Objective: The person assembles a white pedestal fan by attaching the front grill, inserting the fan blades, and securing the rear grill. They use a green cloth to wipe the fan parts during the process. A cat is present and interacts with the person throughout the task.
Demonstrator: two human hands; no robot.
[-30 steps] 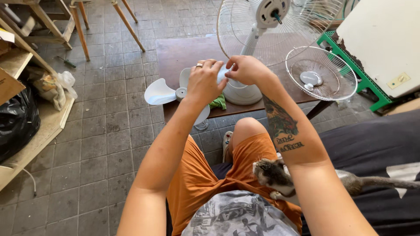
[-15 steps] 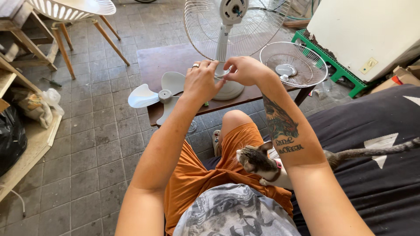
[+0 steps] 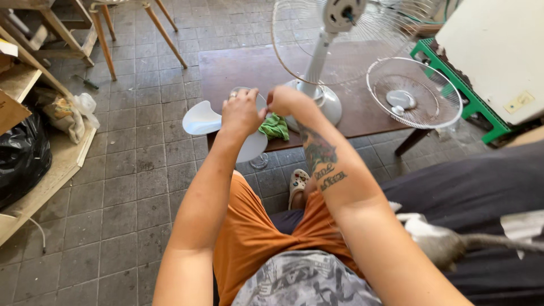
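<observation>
Fan blades (image 3: 226, 127) of smooth white plastic, broad and rounded, lie at the near left edge of a low dark-brown wooden table (image 3: 362, 107), partly overhanging it. The left hand (image 3: 242, 113) curls its fingers around the blade hub; the right hand (image 3: 286, 101) is closed in a loose fist just beside it, though what it pinches cannot be told. A crumpled green cloth (image 3: 275, 127) sits below the hands. Farther back stands a white fan base (image 3: 317, 93) with its wire rear guard, and a round wire front grille (image 3: 413, 93) lies flat to the right. Grey square floor tiles (image 3: 130, 187) look dusty and worn.
</observation>
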